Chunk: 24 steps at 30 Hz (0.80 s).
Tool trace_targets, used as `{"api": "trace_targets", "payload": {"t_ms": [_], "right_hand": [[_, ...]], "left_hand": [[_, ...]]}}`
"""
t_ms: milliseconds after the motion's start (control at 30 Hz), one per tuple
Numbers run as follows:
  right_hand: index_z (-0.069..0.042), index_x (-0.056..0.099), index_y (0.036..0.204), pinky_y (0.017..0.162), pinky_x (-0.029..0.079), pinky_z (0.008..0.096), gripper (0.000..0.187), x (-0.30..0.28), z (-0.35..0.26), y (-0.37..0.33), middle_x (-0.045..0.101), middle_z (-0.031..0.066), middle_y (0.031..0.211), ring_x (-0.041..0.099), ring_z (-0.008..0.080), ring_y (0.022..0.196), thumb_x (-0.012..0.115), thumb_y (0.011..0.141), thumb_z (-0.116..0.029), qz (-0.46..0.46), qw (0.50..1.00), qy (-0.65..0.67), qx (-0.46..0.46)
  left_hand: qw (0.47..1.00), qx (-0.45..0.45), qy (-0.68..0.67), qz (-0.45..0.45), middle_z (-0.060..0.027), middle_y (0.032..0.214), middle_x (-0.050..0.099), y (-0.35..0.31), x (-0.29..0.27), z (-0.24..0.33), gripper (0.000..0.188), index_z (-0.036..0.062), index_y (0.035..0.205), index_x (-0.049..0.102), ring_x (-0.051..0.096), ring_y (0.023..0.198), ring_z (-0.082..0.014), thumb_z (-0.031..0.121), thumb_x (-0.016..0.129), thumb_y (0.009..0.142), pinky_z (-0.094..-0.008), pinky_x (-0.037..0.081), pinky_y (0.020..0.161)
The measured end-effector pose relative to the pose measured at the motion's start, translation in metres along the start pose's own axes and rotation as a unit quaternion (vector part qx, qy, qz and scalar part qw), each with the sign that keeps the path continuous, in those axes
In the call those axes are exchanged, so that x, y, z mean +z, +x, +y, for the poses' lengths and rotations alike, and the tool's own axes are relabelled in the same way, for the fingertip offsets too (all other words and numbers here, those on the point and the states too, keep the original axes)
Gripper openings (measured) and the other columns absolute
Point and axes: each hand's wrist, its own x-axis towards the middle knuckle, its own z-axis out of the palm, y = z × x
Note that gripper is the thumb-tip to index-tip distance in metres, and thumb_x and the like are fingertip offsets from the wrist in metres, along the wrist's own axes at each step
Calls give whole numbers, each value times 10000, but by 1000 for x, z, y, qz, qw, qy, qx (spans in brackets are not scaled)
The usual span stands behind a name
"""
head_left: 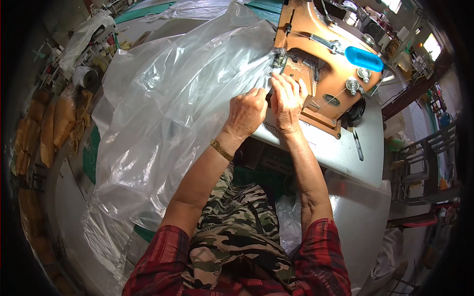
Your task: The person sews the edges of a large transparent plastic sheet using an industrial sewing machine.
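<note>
A large, crumpled sheet of clear plastic (173,98) spreads over the table on my left and hangs down its near side. My left hand (247,112), a gold watch on its wrist, is closed on the gathered edge of that sheet. Close beside it, my right hand (288,101) has its fingers bent together at the same edge, just in front of the needle area of an orange-brown sewing machine (308,29). What lies between the right fingertips is mostly hidden, though the sheet's edge runs to them. Thread runs along the machine's arm.
A pair of thread snips (358,145) lies on the white tabletop (345,160) right of the machine. A blue oval tag (364,59) sits on the machine. Brown wrapped bundles (64,121) stand at the far left, and a dark metal rack (424,165) at the right.
</note>
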Motion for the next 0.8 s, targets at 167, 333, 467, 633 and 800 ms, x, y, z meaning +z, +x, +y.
{"api": "trace_targets", "payload": {"t_ms": [167, 333, 467, 633, 800], "right_hand": [[-96, 651, 1131, 1104, 288, 460, 324, 0, 1, -1, 647, 21, 1237, 564, 217, 1194, 635, 808, -114, -3, 1000, -13, -5], [-95, 637, 1182, 1093, 302, 450, 356, -2, -6, 4, 638, 10, 1249, 547, 220, 1206, 645, 828, -129, -17, 999, -38, 19], [-103, 633, 1181, 1083, 313, 444, 366, -3, -4, 5, 638, 4, 1247, 553, 220, 1193, 661, 817, -127, -17, 999, -27, 23], [-114, 649, 1114, 1058, 331, 428, 309, -4, 1, 3, 648, -8, 1219, 567, 212, 1168, 685, 807, -115, -4, 1000, -15, 8], [-109, 653, 1101, 1043, 336, 422, 279, -2, -2, 5, 651, -7, 1211, 570, 213, 1164, 671, 823, -98, 0, 1000, -7, 11]], "left_hand": [[999, 20, 17, -24, -149, 776, 645, 7, 1, -4, 143, 18, 941, 649, 653, 685, -342, 47, 607, 808, -421, 531, 593], [998, 20, 34, -42, -149, 788, 652, 16, 6, -9, 136, 15, 949, 651, 656, 699, -341, 51, 611, 825, -416, 528, 594], [999, 18, 33, -32, -149, 792, 656, 8, 1, -5, 126, 17, 966, 645, 655, 701, -343, 74, 613, 858, -421, 522, 595], [999, -28, 15, -15, -154, 819, 669, -37, -6, 11, 165, 21, 1033, 642, 661, 706, -345, 88, 638, 882, -419, 514, 610], [998, -42, -43, 2, -152, 830, 674, -40, -16, 10, 183, -3, 1058, 644, 663, 717, -344, 25, 623, 878, -404, 518, 615]]}}
